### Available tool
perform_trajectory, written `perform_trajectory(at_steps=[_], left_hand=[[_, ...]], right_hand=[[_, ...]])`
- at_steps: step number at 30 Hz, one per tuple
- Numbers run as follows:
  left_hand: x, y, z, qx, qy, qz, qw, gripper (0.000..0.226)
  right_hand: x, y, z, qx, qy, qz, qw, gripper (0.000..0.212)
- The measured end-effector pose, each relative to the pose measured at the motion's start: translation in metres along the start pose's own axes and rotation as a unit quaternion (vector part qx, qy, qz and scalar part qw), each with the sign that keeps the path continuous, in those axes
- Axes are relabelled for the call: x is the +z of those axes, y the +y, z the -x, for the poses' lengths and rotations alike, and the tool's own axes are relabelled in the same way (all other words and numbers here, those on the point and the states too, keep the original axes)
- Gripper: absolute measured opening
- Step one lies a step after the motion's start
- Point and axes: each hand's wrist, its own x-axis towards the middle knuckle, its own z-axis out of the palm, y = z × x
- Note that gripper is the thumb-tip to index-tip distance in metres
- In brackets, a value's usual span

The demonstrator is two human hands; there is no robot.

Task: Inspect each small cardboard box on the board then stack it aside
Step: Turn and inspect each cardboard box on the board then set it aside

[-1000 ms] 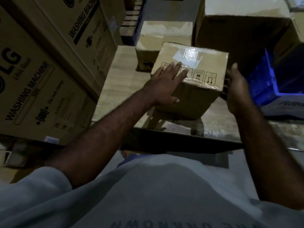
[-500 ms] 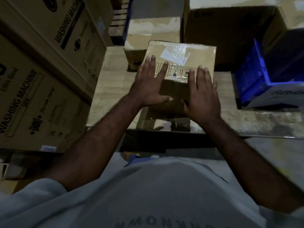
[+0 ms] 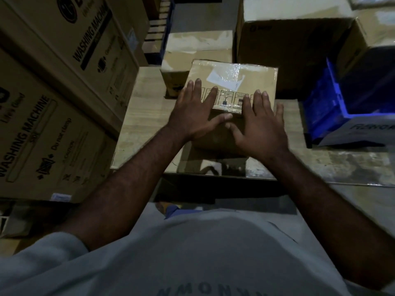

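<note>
— Left hand (image 3: pixel 192 116) and right hand (image 3: pixel 260 124) lie flat on the small cardboard box (image 3: pixel 252 82). Fingers are straight and spread, palms are over its near top edge, and nothing is curled round it.
— And where does the box sit?
— On the board (image 3: pixel 141 124), towards the front edge, roughly square to the person. Clear tape gleams across the lid with a white label under it, and a row of handling symbols runs by the fingertips.
— How will it handle, you reckon?
— Stiff corrugated walls, and light enough for two palms, I'd say. That tape looks slick, though. Those symbols hint at fragile contents, so I'd take it by the two side faces, low down, not by the lid.
— Behind it?
— Second small box (image 3: pixel 192 50) at its far left corner, touching or just beside, I can't tell. Blue crate (image 3: pixel 320 107) off right, washing-machine cartons (image 3: pixel 53 124) stacked left.
</note>
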Motion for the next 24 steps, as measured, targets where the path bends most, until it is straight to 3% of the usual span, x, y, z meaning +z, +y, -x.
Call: perform_trajectory(at_steps=[3,9,15,24], left_hand=[[-0.011,0.003,-0.021,-0.003,0.008,0.030,1.000,0.082],[-0.024,-0.010,-0.076,-0.023,-0.031,0.029,0.999,0.079],[-0.003,-0.023,-0.079,-0.031,0.018,0.057,0.998,0.076],[-0.002,-0.026,-0.081,-0.024,0.024,0.086,0.996,0.078]], right_hand=[[-0.012,0.004,-0.032,0.028,-0.025,-0.037,0.999,0.079],[-0.018,0.018,-0.090,0.096,-0.060,-0.033,0.993,0.083],[-0.008,0.016,-0.086,0.092,-0.027,-0.043,0.994,0.083],[0.000,0.021,-0.088,0.097,-0.007,-0.102,0.990,0.083]])
